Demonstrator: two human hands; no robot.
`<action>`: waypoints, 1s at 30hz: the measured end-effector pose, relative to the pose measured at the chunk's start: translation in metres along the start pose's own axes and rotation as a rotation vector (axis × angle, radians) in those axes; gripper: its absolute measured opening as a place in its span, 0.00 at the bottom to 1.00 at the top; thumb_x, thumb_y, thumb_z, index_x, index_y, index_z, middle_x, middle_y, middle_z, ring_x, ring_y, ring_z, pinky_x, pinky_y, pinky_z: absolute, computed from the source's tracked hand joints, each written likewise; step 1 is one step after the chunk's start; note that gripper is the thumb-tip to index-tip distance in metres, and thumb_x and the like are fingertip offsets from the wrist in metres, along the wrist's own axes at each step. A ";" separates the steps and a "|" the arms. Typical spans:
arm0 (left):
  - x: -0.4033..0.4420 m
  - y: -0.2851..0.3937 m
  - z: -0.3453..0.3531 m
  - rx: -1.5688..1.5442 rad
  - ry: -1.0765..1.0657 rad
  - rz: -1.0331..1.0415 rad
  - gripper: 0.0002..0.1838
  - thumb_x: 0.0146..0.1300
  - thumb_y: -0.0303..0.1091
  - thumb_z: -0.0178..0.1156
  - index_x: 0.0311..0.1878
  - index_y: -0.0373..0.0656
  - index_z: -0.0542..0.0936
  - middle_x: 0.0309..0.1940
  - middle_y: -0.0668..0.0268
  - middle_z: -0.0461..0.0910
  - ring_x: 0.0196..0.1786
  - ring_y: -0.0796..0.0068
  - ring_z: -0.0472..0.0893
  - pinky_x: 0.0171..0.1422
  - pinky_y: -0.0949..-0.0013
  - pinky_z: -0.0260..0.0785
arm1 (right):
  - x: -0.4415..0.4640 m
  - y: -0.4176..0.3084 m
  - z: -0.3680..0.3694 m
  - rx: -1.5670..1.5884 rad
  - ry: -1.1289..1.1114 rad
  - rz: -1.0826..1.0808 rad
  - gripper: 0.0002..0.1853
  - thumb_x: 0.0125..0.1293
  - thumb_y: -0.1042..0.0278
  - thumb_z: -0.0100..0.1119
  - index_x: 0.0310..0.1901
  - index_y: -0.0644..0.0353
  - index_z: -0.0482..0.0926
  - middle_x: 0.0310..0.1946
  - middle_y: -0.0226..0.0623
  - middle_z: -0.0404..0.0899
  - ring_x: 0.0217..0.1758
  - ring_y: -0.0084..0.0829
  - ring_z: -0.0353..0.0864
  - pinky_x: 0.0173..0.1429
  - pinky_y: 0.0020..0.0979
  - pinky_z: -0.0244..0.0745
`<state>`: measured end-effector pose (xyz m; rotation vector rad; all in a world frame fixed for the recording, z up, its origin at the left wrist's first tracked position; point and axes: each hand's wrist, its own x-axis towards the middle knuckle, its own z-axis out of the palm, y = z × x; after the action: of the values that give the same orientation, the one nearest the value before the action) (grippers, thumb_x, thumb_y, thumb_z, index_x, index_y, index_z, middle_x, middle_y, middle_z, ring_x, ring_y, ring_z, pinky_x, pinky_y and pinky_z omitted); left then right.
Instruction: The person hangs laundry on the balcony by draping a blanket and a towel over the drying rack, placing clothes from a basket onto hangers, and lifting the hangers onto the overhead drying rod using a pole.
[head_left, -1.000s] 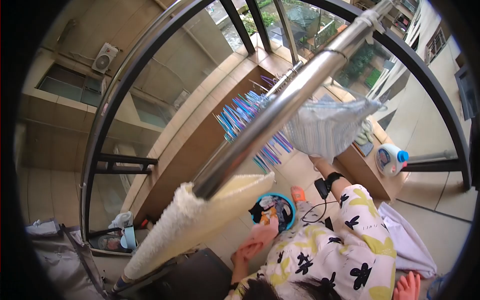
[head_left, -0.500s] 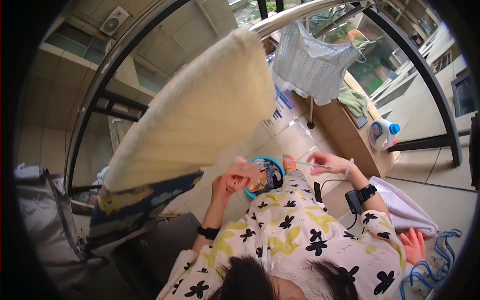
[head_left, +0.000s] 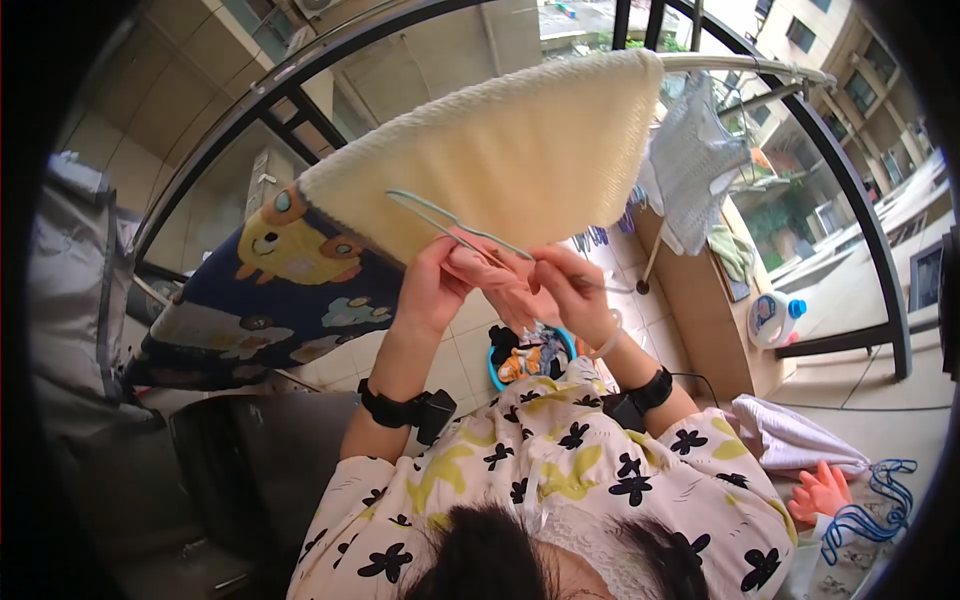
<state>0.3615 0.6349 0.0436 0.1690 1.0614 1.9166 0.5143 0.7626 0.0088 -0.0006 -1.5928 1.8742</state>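
Both my hands are raised in front of the cream blanket (head_left: pixel 480 150). Closed fingers of my left hand (head_left: pixel 430 287) grip a small pink garment (head_left: pixel 490 272), whose lower part dangles between the hands. My right hand (head_left: pixel 578 292) pinches a thin pale-green clothes hanger (head_left: pixel 432 207). One looped end of the hanger sticks out up and left past the pink cloth; part of it is hidden by the fabric and fingers. Below the hands, a blue basin (head_left: pixel 494 372) on the floor holds dark and orange clothes.
The blanket's navy cartoon side (head_left: pixel 290 260) hangs at left. A light knitted top (head_left: pixel 690 160) hangs from the metal rail (head_left: pixel 740 64). On the right are a detergent bottle (head_left: pixel 772 320), a green cloth (head_left: pixel 732 252), pink rubber gloves (head_left: pixel 822 492) and blue hangers (head_left: pixel 872 515).
My right hand has brought the hanger left and up to the pink garment. My left hand has risen with the garment, and the hanger now overlaps it. The head view has shifted.
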 end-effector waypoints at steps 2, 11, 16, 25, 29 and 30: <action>-0.013 0.012 -0.012 0.120 0.029 0.103 0.11 0.63 0.28 0.43 0.34 0.37 0.76 0.32 0.64 0.78 0.39 0.74 0.79 0.47 0.70 0.73 | -0.010 0.016 0.005 -0.051 0.015 0.079 0.09 0.66 0.75 0.50 0.46 0.64 0.76 0.32 0.31 0.77 0.34 0.16 0.72 0.37 0.21 0.68; -0.040 -0.024 -0.041 -0.259 0.029 -0.001 0.10 0.65 0.25 0.42 0.28 0.40 0.69 0.23 0.70 0.67 0.29 0.80 0.70 0.39 0.76 0.68 | 0.024 -0.010 0.038 0.470 -0.036 0.132 0.13 0.69 0.69 0.47 0.49 0.68 0.75 0.16 0.22 0.57 0.22 0.18 0.61 0.29 0.25 0.62; -0.072 0.018 -0.046 -0.336 0.099 0.207 0.09 0.64 0.26 0.44 0.27 0.41 0.68 0.24 0.71 0.68 0.30 0.80 0.71 0.39 0.75 0.68 | -0.009 0.066 0.077 0.262 -0.059 0.179 0.12 0.68 0.69 0.49 0.46 0.68 0.75 0.23 0.29 0.73 0.28 0.20 0.71 0.36 0.23 0.68; -0.141 -0.001 -0.153 0.206 0.724 0.366 0.05 0.59 0.31 0.58 0.37 0.46 0.72 0.28 0.67 0.75 0.28 0.76 0.76 0.28 0.72 0.71 | -0.015 0.004 0.078 -0.274 -0.449 0.329 0.11 0.65 0.67 0.53 0.43 0.65 0.80 0.31 0.33 0.81 0.37 0.21 0.79 0.40 0.25 0.73; -0.160 -0.009 -0.196 0.551 0.787 0.283 0.14 0.51 0.27 0.60 0.41 0.47 0.69 0.32 0.70 0.70 0.32 0.76 0.74 0.28 0.71 0.71 | -0.004 0.018 0.105 -0.516 -0.795 -0.104 0.08 0.62 0.68 0.54 0.38 0.60 0.81 0.27 0.42 0.80 0.26 0.31 0.79 0.31 0.31 0.72; -0.169 -0.018 -0.194 0.682 0.824 0.229 0.14 0.51 0.26 0.59 0.41 0.46 0.69 0.32 0.70 0.70 0.33 0.76 0.73 0.29 0.69 0.72 | -0.012 0.018 0.107 -0.681 -0.966 -0.103 0.08 0.61 0.68 0.54 0.37 0.59 0.81 0.28 0.47 0.79 0.27 0.37 0.80 0.32 0.33 0.73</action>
<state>0.3740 0.3920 -0.0419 -0.1510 2.3173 1.7620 0.4712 0.6621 0.0151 0.7648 -2.7328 1.1794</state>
